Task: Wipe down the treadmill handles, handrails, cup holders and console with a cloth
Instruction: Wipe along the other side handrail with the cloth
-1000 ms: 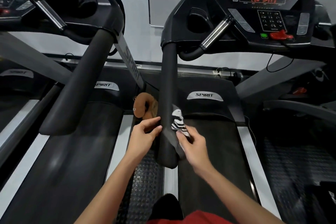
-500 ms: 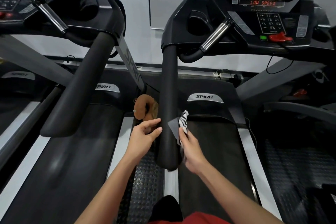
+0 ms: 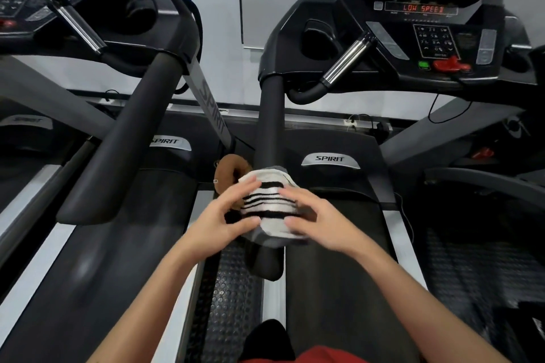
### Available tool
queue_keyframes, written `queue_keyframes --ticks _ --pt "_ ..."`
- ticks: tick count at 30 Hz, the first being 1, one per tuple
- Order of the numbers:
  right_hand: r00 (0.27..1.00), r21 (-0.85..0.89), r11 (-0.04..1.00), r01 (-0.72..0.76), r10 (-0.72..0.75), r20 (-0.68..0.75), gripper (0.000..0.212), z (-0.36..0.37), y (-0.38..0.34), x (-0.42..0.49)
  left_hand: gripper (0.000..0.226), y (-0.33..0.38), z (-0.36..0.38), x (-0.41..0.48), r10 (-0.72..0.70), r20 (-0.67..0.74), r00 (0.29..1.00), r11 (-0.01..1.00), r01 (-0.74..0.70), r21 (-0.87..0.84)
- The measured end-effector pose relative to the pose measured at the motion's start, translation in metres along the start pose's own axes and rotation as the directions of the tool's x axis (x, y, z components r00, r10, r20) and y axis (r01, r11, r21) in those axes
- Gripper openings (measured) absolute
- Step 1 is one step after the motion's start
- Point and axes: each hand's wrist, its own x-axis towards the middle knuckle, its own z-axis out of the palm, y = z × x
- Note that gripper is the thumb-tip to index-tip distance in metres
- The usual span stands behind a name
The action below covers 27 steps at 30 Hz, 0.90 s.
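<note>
My left hand (image 3: 227, 215) and right hand (image 3: 312, 219) both press the striped cloth (image 3: 269, 203) draped over the near end of the handrail (image 3: 269, 127), fingers spread, not closed. The rail's long axis runs straight away from me, up to the console (image 3: 427, 38), so wiping goes forward.

One head-worn wide-angle view, looking forward and down from above the person's forearms. It faces along the black handrail (image 3: 269, 132), which runs from frame centre toward 12 o'clock, near enough that both hands and the striped cloth (image 3: 269, 203) fill the middle. The lit console (image 3: 427, 18) sits at 1 o'clock, a neighbouring treadmill's handrail (image 3: 126, 138) at 10 o'clock. Edges bend outward; no second view shares the scene
</note>
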Motion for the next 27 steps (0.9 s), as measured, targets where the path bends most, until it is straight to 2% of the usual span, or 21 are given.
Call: queue_keyframes --ticks 3,5,9,17,21,27 --pt "0.999 -0.030 0.999 0.035 -0.036 -0.030 0.049 0.004 0.002 -0.003 0.064 -0.005 0.002 0.002 -0.017 0.082 0.996 0.984 0.003 0.177" --pt "0.998 -0.029 0.999 0.047 -0.048 -0.051 0.054 0.007 0.000 0.003 0.065 -0.007 0.004 0.005 -0.038 0.070 0.997 0.980 0.024 0.199" --pt "0.998 -0.080 0.996 0.048 -0.050 -0.026 0.064 0.008 -0.003 0.016 0.058 -0.010 0.007 0.014 -0.114 -0.024 0.993 0.983 0.116 0.142" --pt "0.959 -0.235 0.971 0.047 -0.110 -0.262 0.040 0.000 -0.006 0.064 0.043 -0.004 0.013 0.068 -0.091 -0.268 0.959 0.979 0.136 0.153" --pt "0.942 -0.237 0.971 0.039 -0.115 -0.314 0.035 -0.013 -0.004 0.093 0.040 -0.010 0.008 0.100 -0.096 -0.294 0.951 0.976 0.148 0.162" --pt "0.949 -0.197 0.980 0.019 -0.080 -0.306 0.035 -0.039 -0.004 0.141 0.039 -0.016 -0.006 0.151 -0.128 -0.311 0.942 0.982 0.163 0.091"
